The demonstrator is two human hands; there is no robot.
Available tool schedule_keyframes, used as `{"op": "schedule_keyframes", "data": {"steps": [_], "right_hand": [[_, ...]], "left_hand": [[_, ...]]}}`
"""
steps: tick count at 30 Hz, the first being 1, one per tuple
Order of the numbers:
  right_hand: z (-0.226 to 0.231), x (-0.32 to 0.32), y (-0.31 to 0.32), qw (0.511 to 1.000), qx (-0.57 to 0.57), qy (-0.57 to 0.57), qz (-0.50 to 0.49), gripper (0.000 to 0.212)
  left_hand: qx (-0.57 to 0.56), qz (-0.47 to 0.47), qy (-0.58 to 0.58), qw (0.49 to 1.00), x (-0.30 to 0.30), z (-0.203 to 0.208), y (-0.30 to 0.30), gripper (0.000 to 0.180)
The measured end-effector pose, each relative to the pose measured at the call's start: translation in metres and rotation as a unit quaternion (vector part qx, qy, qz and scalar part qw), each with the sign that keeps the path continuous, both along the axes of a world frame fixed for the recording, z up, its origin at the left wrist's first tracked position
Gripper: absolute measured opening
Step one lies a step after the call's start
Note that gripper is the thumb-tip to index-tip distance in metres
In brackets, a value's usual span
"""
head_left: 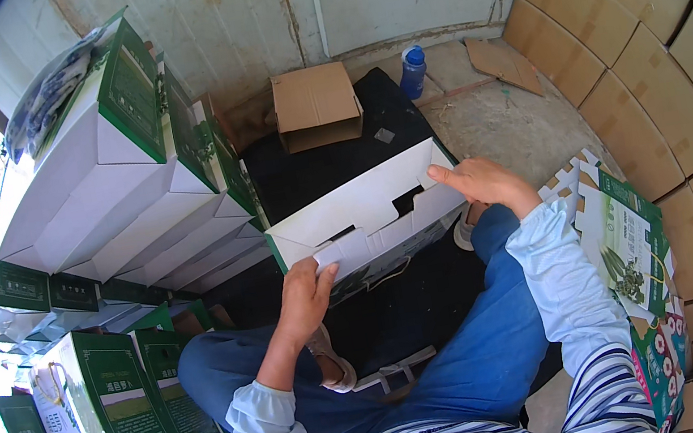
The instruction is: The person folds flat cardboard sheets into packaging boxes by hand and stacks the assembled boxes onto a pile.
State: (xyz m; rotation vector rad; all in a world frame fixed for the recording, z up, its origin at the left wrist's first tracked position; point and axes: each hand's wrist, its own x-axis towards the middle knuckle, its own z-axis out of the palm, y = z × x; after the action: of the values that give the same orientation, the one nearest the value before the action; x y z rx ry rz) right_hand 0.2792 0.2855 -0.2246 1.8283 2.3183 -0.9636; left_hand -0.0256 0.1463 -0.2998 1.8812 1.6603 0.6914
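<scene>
A white and green cardboard box [351,198] stands in front of me between my knees, its near panel folded and showing two dark notches. My left hand [305,298] grips the near left corner, with the thumb lying along the panel. At the far right end, my right hand [489,182] holds the edge, thumb on top and the other fingers partly hidden behind the panel. A thin cord loop [389,273] hangs from the box's near side.
Stacked white and green boxes [133,182] rise at the left, with more finished-looking boxes [129,405] below. Flat printed card sheets [625,231] lie at my right, beside a wall of brown cartons [633,108]. Beyond are an open brown carton [314,99] and a blue bottle [413,73].
</scene>
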Motion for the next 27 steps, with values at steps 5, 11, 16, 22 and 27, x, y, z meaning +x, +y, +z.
{"op": "schedule_keyframes", "data": {"steps": [5,11,16,22,27], "right_hand": [[-0.004,-0.02,0.006,0.996,0.081,-0.03,-0.027,0.093],[-0.038,-0.031,0.012,0.987,0.085,-0.139,-0.002,0.073],[-0.036,-0.021,-0.013,0.971,0.21,-0.079,0.078,0.06],[-0.064,-0.01,-0.028,0.912,0.342,0.013,0.226,0.06],[-0.056,-0.02,-0.023,0.962,0.153,-0.026,0.226,0.056]], "left_hand": [[0.133,0.13,-0.019,0.982,0.022,-0.009,0.003,0.048],[0.238,0.147,0.139,0.95,0.032,-0.024,0.003,0.06],[0.2,0.013,0.277,0.94,0.035,-0.016,0.002,0.059],[0.185,-0.013,0.296,0.937,0.036,-0.023,0.007,0.056],[0.167,-0.042,0.29,0.941,0.033,-0.029,0.011,0.051]]}}
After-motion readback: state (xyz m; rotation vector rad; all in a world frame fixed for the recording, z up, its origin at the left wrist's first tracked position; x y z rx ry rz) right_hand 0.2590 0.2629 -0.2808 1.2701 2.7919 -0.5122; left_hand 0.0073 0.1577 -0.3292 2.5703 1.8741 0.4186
